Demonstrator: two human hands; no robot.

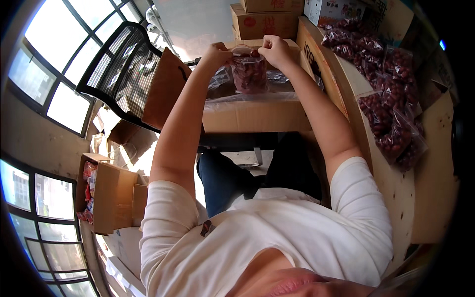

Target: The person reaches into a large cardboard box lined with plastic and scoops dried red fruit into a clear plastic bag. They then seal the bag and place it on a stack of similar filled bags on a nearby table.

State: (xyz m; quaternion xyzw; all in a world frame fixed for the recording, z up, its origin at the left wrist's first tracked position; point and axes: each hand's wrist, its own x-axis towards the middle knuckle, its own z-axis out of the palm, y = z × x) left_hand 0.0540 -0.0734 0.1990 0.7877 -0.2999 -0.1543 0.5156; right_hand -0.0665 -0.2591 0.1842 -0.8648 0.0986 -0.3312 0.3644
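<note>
Red date bags [391, 114] beside carton [257, 116]

- The bag [249, 72] pinched between left hand [216, 52] and right hand [275, 49] was clear, glossy plastic over dark red, wrinkled fruit.
- The box [257, 116] beneath that bag was matt brown cardboard.
- Right of the box, the filled bags [391, 114] shone glossy on a smooth, pale wooden board [396, 193].

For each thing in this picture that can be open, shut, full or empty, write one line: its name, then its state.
Clear bag: full of dark red fruit, held upright at its top edge by left hand and right hand.
Filled bags: stacked on the right.
Cardboard box: open, packets inside.
Brown cartons: shut, stacked.
</note>
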